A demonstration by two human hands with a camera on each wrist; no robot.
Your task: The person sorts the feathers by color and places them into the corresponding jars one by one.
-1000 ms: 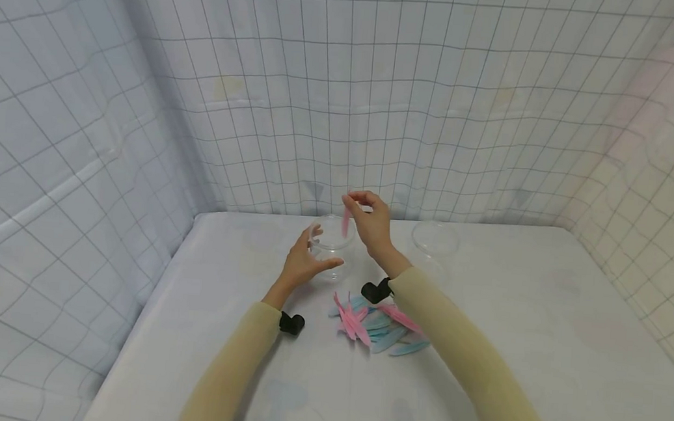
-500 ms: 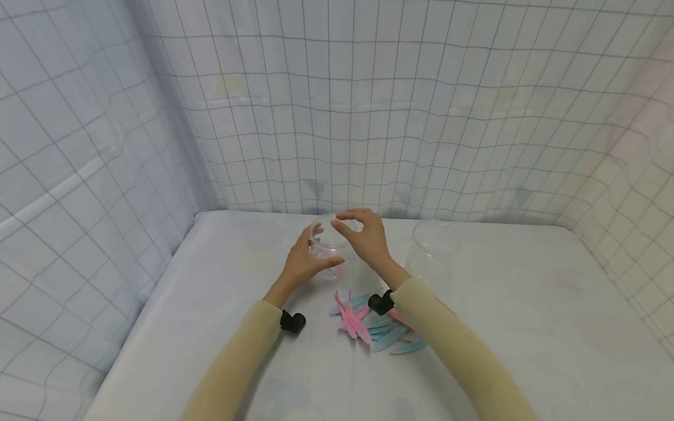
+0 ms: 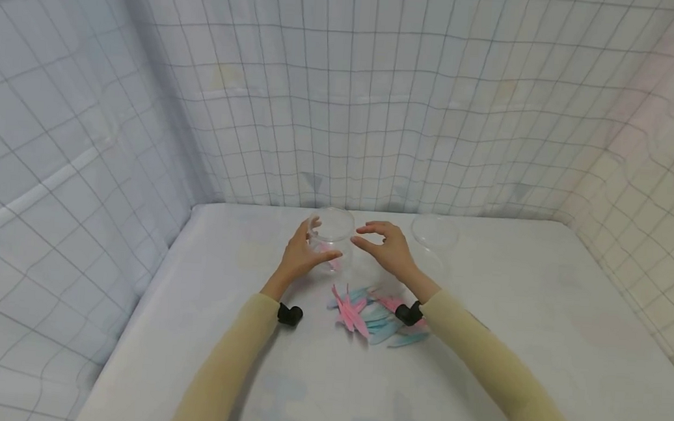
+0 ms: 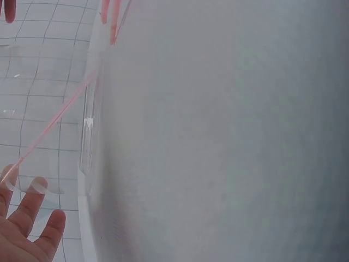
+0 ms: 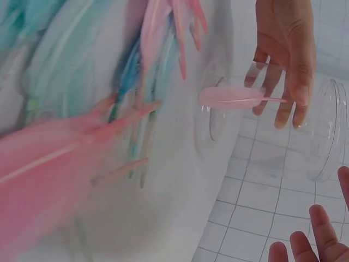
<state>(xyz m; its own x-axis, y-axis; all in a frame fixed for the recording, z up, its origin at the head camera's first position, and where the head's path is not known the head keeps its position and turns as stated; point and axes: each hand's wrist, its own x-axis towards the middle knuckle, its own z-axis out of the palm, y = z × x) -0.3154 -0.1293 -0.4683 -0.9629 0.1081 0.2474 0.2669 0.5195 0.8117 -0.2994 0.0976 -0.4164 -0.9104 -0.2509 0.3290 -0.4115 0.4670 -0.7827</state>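
Observation:
My left hand (image 3: 300, 255) holds a clear jar (image 3: 336, 226) from its left side, with thumb in front and fingers behind. The jar stands upright near the table's back edge. One pink feather (image 5: 232, 97) leans inside it, quill upward in the right wrist view. Just right of the jar, my right hand (image 3: 392, 248) hovers with thumb and fingers apart and nothing between them. Nearer the front lies a loose pile of pink feathers (image 3: 351, 314) and blue feathers (image 3: 383, 332), partly hidden by the right wrist camera.
A second clear jar (image 3: 436, 233) stands behind and to the right of my right hand. White gridded curtains (image 3: 367, 108) hang at the back and both sides of the white table (image 3: 324, 392).
The right hand lowered a pink feather into the held jar and let it go. It then moved right, off the jar's rim. The left hand stays on the jar.

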